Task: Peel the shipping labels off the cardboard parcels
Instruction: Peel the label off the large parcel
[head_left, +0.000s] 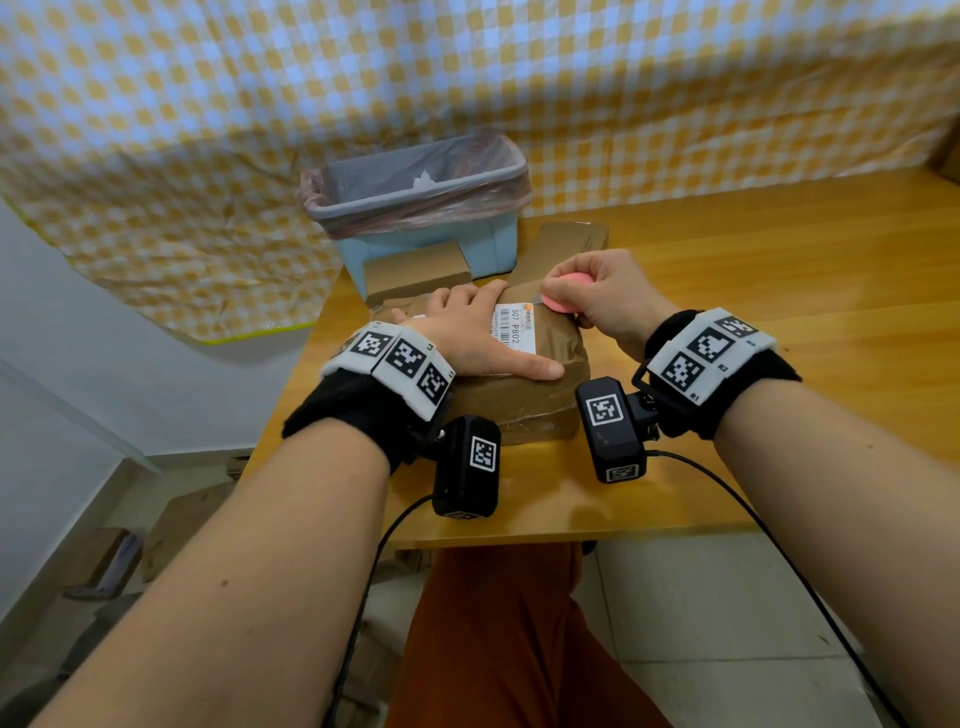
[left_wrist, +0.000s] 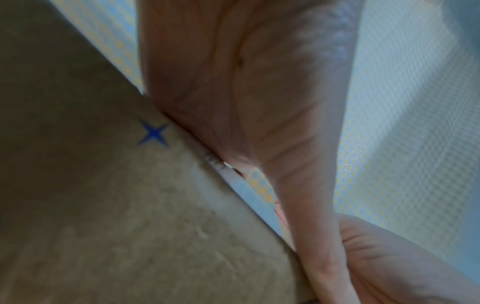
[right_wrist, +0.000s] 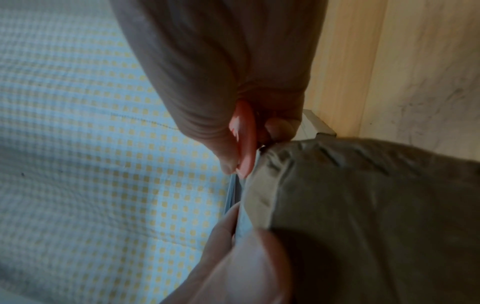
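Observation:
A taped brown cardboard parcel (head_left: 540, 384) lies on the wooden table (head_left: 779, 291) in front of me. A white shipping label (head_left: 511, 325) with a barcode sits on its top. My left hand (head_left: 470, 332) lies flat on the parcel with straight fingers, covering the label's left part. My right hand (head_left: 587, 293) grips a small pink scraper (head_left: 563, 296), its edge at the label's far right corner. In the right wrist view the pink scraper (right_wrist: 245, 139) is pinched between thumb and fingers at the parcel (right_wrist: 363, 216) edge. The left wrist view shows palm on cardboard (left_wrist: 116, 195).
A light blue bin (head_left: 421, 208) lined with a plastic bag stands behind the parcel. Open cardboard flaps (head_left: 415, 273) rise between parcel and bin. A checkered cloth (head_left: 208, 130) hangs at the back. Cables run from the wrist cameras off the table's near edge.

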